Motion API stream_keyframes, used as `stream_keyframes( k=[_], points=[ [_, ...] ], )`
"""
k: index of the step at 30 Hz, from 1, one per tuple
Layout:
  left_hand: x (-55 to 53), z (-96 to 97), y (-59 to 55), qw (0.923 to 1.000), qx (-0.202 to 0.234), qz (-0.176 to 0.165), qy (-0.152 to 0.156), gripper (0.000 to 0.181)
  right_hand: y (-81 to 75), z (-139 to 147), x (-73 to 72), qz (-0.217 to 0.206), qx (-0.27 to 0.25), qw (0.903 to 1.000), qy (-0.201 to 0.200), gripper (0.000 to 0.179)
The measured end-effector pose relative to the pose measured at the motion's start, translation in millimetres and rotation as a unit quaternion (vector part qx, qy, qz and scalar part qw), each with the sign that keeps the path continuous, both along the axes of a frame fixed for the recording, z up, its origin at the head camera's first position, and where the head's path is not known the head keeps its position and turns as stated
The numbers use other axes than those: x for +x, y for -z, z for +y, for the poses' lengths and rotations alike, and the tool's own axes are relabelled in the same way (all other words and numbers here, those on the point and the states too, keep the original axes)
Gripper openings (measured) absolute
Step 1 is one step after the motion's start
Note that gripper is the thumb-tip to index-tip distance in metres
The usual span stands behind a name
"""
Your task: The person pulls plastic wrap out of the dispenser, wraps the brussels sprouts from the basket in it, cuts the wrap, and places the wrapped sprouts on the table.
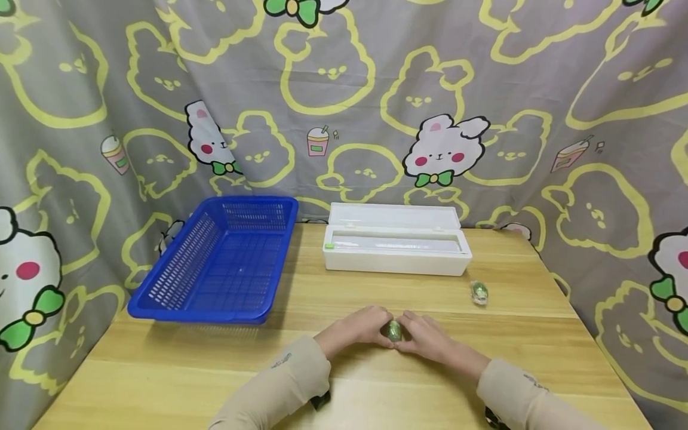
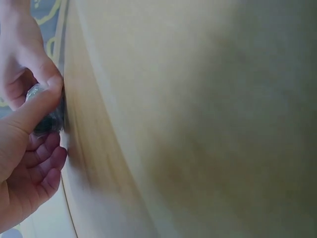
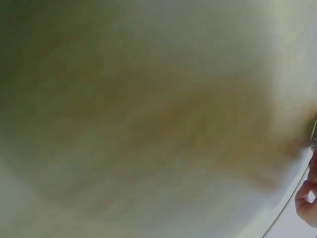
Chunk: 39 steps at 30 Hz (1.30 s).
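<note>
Both hands meet at the lower centre of the head view, resting on the wooden surface (image 1: 161, 370). The left hand (image 1: 359, 329) and the right hand (image 1: 426, 338) are curled from either side around a small green wrapped ball (image 1: 394, 330), which sits between their fingertips, low on the surface. In the left wrist view the thumb and fingers (image 2: 43, 106) pinch the same item (image 2: 48, 119), seen as a dark, glossy lump against the wood; the other hand's fingers close on it from above. The right wrist view is blurred wood almost throughout; only fingertips show at the right edge, and the grip cannot be judged from it.

A second wrapped green ball (image 1: 479, 292) lies alone on the surface, right of centre, well apart from the hands. A white dispenser box (image 1: 396, 255) with its lid raised stands beyond the hands at mid-frame. A blue slotted basket (image 1: 177, 301) sits at the left of the surface. A grey curtain with yellow rabbit outlines (image 1: 344, 89) hangs behind. Both forearms wear beige sleeves (image 1: 279, 388).
</note>
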<state>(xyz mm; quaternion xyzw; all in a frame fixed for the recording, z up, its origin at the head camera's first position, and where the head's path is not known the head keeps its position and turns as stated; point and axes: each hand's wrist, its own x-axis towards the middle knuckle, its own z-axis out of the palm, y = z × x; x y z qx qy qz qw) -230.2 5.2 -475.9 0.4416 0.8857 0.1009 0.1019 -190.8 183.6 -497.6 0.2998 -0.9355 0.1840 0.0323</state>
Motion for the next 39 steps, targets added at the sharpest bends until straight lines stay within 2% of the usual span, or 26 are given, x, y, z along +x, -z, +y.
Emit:
stream_keyframes(
  k=[7, 12, 16, 20, 29, 35, 39],
  points=[
    [1.3, -2.5, 1.5, 0.9944, 0.052, -0.078, -0.049, 0.039, -1.0, 2, 4.6, -0.074, -0.054, 0.9957, 0.016, 0.049],
    [2.4, -4.1, -1.0, 0.9922, 0.058, -0.093, -0.059, 0.051, -3.9, 3, 4.2, -0.117, -0.068, 0.9904, 0.025, 0.066],
    [4.3, -6.5, -4.3, 0.9908, 0.058, -0.108, -0.058, 0.061, -8.2, 5, 5.0, -0.121, -0.069, 0.9901, 0.019, 0.075],
    [6.2, -8.8, -4.7, 0.9887, 0.067, -0.120, -0.060, 0.062, -8.7, 6, 7.3, -0.116, -0.075, 0.9904, 0.015, 0.074],
    [9.4, -6.9, 0.6, 0.9930, 0.054, -0.081, -0.067, 0.048, -2.8, 4, 11.1, -0.100, -0.068, 0.9919, 0.039, 0.060],
    [14.1, -2.6, 0.5, 0.9931, 0.027, -0.038, -0.108, 0.050, -2.1, 0, 9.8, -0.084, -0.061, 0.9935, 0.046, 0.045],
    [14.8, -3.9, -1.4, 0.9921, 0.018, -0.026, -0.122, 0.054, -3.0, -2, 8.5, -0.079, -0.050, 0.9940, 0.055, 0.052]
  ],
)
